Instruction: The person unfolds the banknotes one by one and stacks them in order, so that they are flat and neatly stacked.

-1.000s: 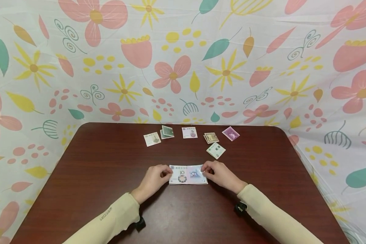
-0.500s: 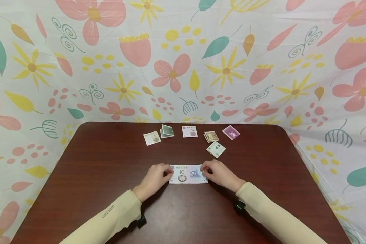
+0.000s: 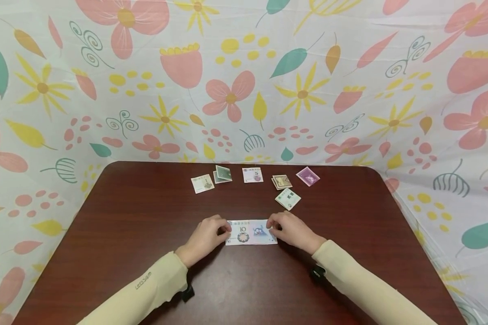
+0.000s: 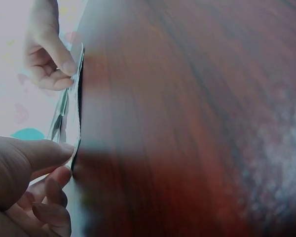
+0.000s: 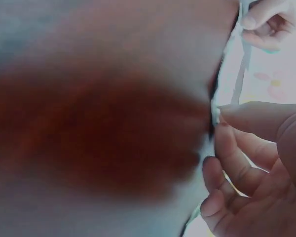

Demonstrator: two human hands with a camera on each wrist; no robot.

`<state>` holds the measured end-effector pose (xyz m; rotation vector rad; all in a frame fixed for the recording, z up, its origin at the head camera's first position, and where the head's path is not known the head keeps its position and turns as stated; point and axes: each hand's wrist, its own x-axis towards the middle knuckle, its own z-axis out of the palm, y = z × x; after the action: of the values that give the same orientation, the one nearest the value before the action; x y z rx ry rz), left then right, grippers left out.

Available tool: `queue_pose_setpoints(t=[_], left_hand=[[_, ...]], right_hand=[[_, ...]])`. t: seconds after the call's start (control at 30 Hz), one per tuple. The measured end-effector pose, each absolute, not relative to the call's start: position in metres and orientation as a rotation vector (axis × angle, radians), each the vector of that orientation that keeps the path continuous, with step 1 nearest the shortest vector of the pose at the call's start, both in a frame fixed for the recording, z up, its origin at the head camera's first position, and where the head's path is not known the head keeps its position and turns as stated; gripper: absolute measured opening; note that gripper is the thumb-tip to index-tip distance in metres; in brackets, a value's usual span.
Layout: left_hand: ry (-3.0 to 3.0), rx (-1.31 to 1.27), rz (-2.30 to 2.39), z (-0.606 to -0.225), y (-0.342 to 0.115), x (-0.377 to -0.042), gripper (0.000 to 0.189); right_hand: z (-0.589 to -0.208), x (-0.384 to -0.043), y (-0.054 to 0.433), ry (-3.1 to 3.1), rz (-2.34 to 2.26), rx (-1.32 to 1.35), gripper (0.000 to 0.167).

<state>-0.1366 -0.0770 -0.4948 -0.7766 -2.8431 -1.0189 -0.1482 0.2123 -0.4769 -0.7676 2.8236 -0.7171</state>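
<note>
A pale blue-and-pink play banknote [image 3: 250, 239] printed with a 10 lies flat near the middle of the table, its long side facing me. My left hand [image 3: 206, 238] pinches its left end between thumb and fingers. At the other end, my right hand [image 3: 294, 230] pinches the note's right edge the same way. The left wrist view shows the note [image 4: 79, 108] edge-on, low over the tabletop, with thumb and fingertip meeting at its near end. In the right wrist view the right thumb and index finger [image 5: 224, 140] close on the note's edge.
Along the back of the dark red table [image 3: 146, 216] lie a note marked 1 [image 3: 203, 184], a folded green note [image 3: 222, 174], a note marked 5 [image 3: 252, 175], a folded brown note [image 3: 282, 182], a purple note [image 3: 307, 176] and a note marked 2 [image 3: 288, 199]. A floral cloth [image 3: 236, 135] hangs behind.
Both hands stay on the ends of the note with only slight shifts. The layers visible at the note's lower edge now look more evenly lined up. The other notes have not moved.
</note>
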Motion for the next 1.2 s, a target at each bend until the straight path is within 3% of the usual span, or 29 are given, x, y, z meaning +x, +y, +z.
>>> queue_pose_setpoints(t=[0.27,0.7,1.2], left_hand=[[-2.846,-0.799,-1.040,-0.495,-0.078,-0.138,0.007],[-2.871,-0.815,-1.090,-0.496,-0.081,-0.138,0.006],[-2.851,-0.838,-1.028,-0.497,-0.080,-0.139,0.008]], right_hand=[[-0.463,-0.176,0.211,2.736,-0.752,-0.828,0.002],[-0.446,-0.261,0.206,2.794,-0.815,-0.586,0.011],[-0.465,-0.316,0.196,2.959,-0.673,-0.406,0.021]])
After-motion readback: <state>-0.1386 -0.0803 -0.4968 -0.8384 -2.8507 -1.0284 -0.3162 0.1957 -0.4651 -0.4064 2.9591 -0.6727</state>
